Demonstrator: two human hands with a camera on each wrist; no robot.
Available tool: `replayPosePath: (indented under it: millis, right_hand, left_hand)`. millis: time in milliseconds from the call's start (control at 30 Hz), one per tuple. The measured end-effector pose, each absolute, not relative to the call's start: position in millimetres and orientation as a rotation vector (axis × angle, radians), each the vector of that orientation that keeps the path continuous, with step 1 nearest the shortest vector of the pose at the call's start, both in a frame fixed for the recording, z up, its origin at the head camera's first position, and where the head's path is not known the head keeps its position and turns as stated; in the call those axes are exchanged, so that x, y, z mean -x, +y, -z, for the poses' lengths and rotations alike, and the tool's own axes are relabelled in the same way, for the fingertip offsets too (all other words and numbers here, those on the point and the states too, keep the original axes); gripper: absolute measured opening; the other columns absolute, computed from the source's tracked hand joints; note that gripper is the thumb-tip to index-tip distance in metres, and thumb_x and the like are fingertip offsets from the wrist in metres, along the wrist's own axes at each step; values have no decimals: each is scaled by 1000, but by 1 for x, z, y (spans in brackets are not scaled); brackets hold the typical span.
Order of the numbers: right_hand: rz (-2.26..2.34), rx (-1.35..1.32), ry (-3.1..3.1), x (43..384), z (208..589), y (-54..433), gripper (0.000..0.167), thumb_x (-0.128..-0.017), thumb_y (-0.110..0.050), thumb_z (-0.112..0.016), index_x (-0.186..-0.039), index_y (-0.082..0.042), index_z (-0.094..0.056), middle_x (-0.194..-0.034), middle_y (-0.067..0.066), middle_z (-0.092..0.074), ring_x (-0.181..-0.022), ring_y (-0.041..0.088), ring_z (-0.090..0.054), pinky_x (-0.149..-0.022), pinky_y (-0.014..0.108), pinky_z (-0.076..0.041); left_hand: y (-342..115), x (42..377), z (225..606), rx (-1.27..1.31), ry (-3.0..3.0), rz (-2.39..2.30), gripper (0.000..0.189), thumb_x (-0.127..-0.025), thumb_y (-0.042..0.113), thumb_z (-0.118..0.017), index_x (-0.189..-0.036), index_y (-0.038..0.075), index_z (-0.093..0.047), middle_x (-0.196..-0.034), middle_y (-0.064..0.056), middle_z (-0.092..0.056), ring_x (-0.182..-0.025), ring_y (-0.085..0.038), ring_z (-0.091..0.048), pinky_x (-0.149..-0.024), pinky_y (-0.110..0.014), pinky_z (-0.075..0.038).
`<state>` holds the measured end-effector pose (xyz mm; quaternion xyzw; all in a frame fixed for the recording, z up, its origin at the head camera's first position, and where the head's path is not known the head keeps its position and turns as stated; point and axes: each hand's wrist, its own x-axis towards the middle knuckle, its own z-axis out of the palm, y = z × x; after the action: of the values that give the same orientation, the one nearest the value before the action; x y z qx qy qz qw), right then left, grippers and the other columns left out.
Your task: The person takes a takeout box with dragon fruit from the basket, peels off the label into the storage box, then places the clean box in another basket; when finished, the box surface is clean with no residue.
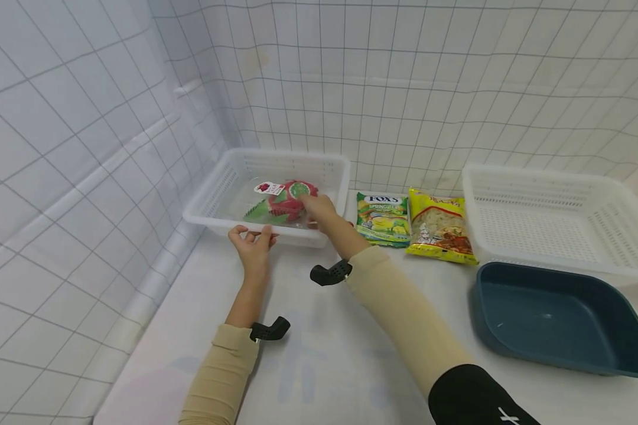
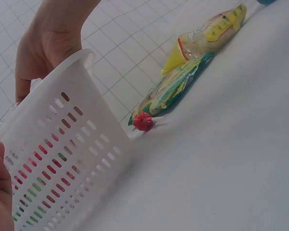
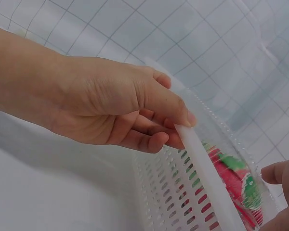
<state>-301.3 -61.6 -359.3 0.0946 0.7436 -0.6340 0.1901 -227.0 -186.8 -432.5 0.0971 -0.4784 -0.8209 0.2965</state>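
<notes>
Left hand [image 1: 253, 251] on the near rim of the left white basket [image 1: 212, 222], thumb over the top and fingers tucked beneath: a firm pinch on that rim. Right hand [image 1: 325, 213] comes over the near right corner, wrist angled down, fingers inside at the clear pack with red-and-green contents [image 1: 286, 202]. It's touching, but whether those fingers actually grip the pack, I can't tell. The pack lies inside that basket, the slotted near wall between it and the left hand's lower fingers.

Out on the table [image 1: 303, 330], just beside the basket's right end, a small red object [image 2: 143, 121]; then a green packet [image 1: 383, 219] and a yellow bag [image 1: 440, 227], side by side. Far right, another white basket [image 1: 537, 177], a dark blue tub [image 1: 553, 319] close on its near side.

Lettering: the green packet reads "FOX'S", with "SPRING TEA" seemingly below. The yellow bag's red letters and the pack's white label [image 1: 269, 188] are too small to read.
</notes>
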Motion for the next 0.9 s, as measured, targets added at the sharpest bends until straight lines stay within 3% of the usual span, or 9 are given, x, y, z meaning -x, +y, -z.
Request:
replayPosePath:
  millis: [233,367,467,667,900]
  right_hand:
    - [1799,-216,2059,300,360,-57,54,-97,-32,-59,-135,4,-44,-117,18,-62,-66,17,-61,-63,26,-56]
    - [1827,-226,1974,301,359,-56,74,-96,-30,-61,-149,2,-21,-127,22,-55,-61,18,-62,-58,25,-56]
    - [1853,-232,1928,302,357,-55,83,-94,-29,-63,-151,-3,-9,-123,20,-51,-58,18,-60,-54,25,-55]
    - [1891,-208,1943,300,357,-54,65,-92,-28,-64,-138,-5,-23,-92,12,-50,-51,17,-55,-47,25,-52]
    - [1931,-208,1989,296,360,-58,55,-93,-25,-64,-131,-3,-30,-94,13,-50,-45,15,-52,-43,25,-51]
  left_hand:
    - [-187,226,432,-237,-1269,2191,46,-89,-9,-62,-101,14,-24,-84,-9,-54,-62,-10,-61,-58,-19,-54]
    - [-187,226,432,-231,-1253,2194,46,-89,-10,-61,-100,14,-24,-82,-8,-54,-61,-10,-61,-58,-19,-54]
    - [-187,225,432,-231,-1241,2196,46,-89,-11,-61,-100,13,-24,-81,-8,-54,-60,-11,-61,-57,-19,-53]
    - [-186,226,432,-225,-1253,2182,46,-89,-11,-60,-101,13,-24,-81,-8,-54,-60,-10,-59,-57,-19,-53]
    - [-187,226,435,-234,-1253,2176,46,-89,-11,-61,-104,13,-25,-82,-8,-54,-62,-10,-59,-57,-19,-53]
